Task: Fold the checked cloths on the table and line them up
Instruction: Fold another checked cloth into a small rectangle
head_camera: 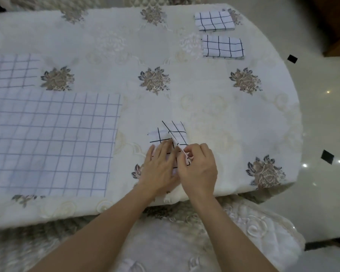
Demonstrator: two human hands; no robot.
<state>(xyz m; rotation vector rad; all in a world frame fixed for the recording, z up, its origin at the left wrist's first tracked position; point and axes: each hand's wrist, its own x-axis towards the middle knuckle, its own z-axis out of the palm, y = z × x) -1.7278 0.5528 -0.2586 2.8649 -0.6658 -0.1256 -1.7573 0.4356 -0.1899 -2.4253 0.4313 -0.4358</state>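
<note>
Folding a checked cloth [168, 137] near the table's front edge, the left hand [158, 166] presses it flat with straight fingers while the right hand [198, 166] pinches a lifted flap, apparently to fold it over.

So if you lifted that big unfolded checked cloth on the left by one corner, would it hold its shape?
Probably not. The big unfolded cloth lies flat on the tablecloth and looks thin, so it would likely droop. The small cloth bends easily where the right hand pinches it, so the fabric seems floppy and light.
</note>
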